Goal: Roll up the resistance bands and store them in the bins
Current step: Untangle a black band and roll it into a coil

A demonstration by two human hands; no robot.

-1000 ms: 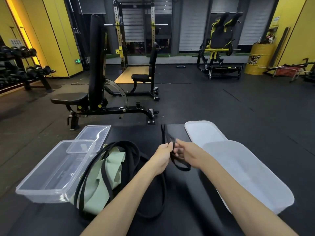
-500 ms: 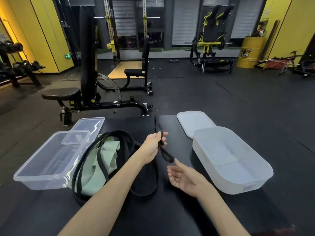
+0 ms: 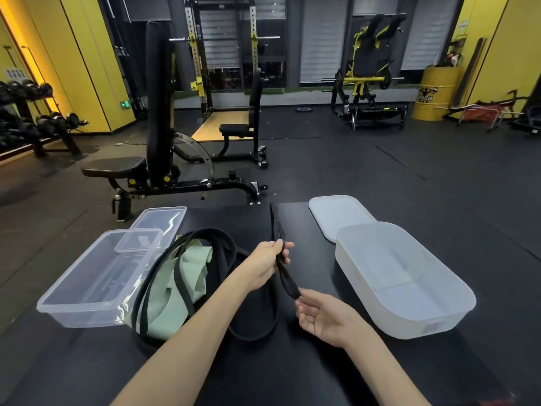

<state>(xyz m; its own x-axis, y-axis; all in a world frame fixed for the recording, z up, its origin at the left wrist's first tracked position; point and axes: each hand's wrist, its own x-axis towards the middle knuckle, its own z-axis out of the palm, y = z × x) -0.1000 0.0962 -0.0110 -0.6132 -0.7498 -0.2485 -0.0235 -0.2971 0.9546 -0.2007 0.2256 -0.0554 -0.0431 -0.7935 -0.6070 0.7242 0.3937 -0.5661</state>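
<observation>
My left hand (image 3: 268,266) grips a thin black resistance band (image 3: 288,284) above the black table; the band runs from the table's far edge through my fingers and ends in a small hanging loop. My right hand (image 3: 325,317) lies palm up just below that loop, fingers relaxed, holding nothing. A pile of thicker black bands (image 3: 225,259) and a pale green band (image 3: 172,297) lies left of my left arm. A clear bin (image 3: 73,306) stands at the left, a frosted white bin (image 3: 409,315) at the right.
A clear lid (image 3: 164,218) lies behind the clear bin and a white lid (image 3: 336,212) behind the white bin. Past the table's far edge stands a black weight bench (image 3: 158,171). A dumbbell rack (image 3: 29,118) is at the far left.
My right hand let go of the band and dropped below it, palm up. My left hand keeps its grip, and the loop now hangs lower toward my right hand.
</observation>
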